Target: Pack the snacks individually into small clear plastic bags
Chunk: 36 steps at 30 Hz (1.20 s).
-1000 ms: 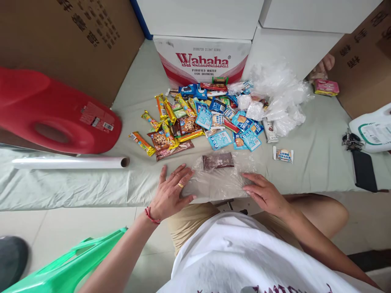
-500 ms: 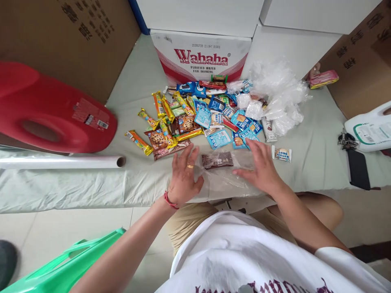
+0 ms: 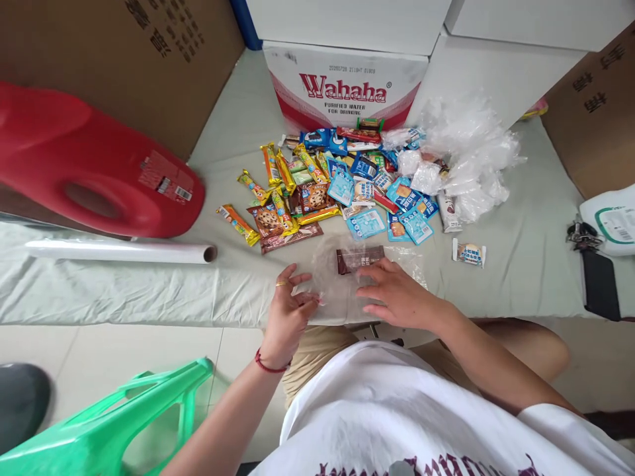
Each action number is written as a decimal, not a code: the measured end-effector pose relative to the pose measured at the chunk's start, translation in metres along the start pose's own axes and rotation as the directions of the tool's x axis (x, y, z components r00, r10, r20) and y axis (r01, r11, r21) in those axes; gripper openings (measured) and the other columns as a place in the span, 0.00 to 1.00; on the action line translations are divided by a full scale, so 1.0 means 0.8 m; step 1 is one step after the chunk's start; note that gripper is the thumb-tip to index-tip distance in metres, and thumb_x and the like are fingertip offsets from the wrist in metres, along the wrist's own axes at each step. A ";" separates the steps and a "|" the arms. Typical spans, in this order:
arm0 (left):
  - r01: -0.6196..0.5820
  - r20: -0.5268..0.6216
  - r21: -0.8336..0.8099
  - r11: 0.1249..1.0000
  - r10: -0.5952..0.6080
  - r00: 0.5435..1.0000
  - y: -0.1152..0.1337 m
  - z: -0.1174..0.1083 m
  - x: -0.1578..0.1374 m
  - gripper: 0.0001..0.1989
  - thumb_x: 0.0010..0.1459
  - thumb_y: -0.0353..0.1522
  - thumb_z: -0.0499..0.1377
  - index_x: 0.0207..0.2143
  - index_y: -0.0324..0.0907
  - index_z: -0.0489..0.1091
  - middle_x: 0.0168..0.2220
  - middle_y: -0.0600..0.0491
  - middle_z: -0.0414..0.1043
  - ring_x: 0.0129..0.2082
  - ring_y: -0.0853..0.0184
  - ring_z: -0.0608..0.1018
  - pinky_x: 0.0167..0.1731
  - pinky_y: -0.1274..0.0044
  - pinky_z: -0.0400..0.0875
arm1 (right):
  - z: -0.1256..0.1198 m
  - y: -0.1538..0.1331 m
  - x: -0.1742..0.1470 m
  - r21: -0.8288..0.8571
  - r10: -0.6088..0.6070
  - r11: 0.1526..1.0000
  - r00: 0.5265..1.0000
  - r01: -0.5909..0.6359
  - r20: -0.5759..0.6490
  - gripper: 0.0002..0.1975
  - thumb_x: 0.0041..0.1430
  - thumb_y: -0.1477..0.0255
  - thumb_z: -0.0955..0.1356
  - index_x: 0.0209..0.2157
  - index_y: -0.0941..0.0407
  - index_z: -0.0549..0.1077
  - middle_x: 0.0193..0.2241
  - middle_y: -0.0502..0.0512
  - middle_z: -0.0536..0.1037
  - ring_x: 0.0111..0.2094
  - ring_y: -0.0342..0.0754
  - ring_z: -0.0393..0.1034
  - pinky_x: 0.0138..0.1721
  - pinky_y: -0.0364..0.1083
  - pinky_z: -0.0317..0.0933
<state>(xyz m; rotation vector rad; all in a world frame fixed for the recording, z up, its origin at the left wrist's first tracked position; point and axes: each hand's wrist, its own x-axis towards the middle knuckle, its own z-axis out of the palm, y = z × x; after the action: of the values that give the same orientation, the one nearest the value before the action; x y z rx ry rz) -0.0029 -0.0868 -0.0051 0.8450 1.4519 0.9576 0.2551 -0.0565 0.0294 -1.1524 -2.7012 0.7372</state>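
A dark brown snack packet (image 3: 353, 260) lies with a clear plastic bag (image 3: 331, 281) near the table's front edge; whether it is inside or on top, I cannot tell. My left hand (image 3: 290, 304) pinches the bag's left edge between thumb and fingers. Above the bag's right part, my right hand (image 3: 397, 291) is open, palm down, its fingers apart and the fingertips at the packet's lower right corner. Just behind them sits a pile of wrapped snacks, among them a cookie packet (image 3: 264, 225), yellow bars (image 3: 238, 225) and blue packets (image 3: 366, 223).
A single small white-and-blue packet (image 3: 469, 252) lies to the right. Crumpled clear bags (image 3: 476, 165) are heaped behind it. A red jug (image 3: 99, 172) and a white roll (image 3: 124, 251) are on the left. Keys and a black case (image 3: 599, 284) lie far right; a green stool (image 3: 114, 423) stands below.
My left hand has moved down and closed on the bag's edge. My right hand has come left and lower, over the bag beside the brown packet. The view has shifted slightly.
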 end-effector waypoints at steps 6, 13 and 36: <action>0.042 -0.035 0.146 0.988 -0.037 0.999 -0.001 0.009 -0.019 0.39 0.50 0.47 0.70 0.59 0.42 0.60 0.46 0.48 0.75 0.25 0.73 0.76 0.26 0.77 0.72 | 0.008 -0.012 0.014 0.089 -0.073 0.994 0.994 0.065 0.084 0.07 0.65 0.70 0.70 0.42 0.54 0.81 0.73 0.57 0.60 0.63 0.57 0.69 0.59 0.56 0.67; -0.089 0.046 0.523 0.848 0.076 0.996 -0.011 0.008 -0.017 0.13 0.55 0.43 0.63 0.36 0.43 0.74 0.27 0.55 0.73 0.23 0.68 0.72 0.26 0.76 0.65 | 0.008 -0.004 0.013 0.336 0.132 0.941 0.948 -0.029 -0.289 0.11 0.71 0.69 0.63 0.42 0.53 0.78 0.49 0.57 0.82 0.49 0.50 0.77 0.51 0.49 0.70; -0.483 0.121 0.738 0.472 0.611 0.782 0.021 0.122 0.042 0.44 0.56 0.31 0.63 0.72 0.39 0.48 0.72 0.34 0.51 0.74 0.43 0.53 0.70 0.49 0.52 | 0.057 0.014 -0.020 0.002 0.286 0.946 0.835 -0.323 -0.470 0.21 0.69 0.71 0.66 0.61 0.57 0.71 0.64 0.68 0.66 0.66 0.64 0.55 0.65 0.66 0.57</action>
<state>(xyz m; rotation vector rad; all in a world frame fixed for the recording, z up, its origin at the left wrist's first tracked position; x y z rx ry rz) 0.0909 -0.0399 -0.0054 2.0013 1.7763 0.8867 0.2603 -0.0787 -0.0143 -1.5694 -2.1861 0.3231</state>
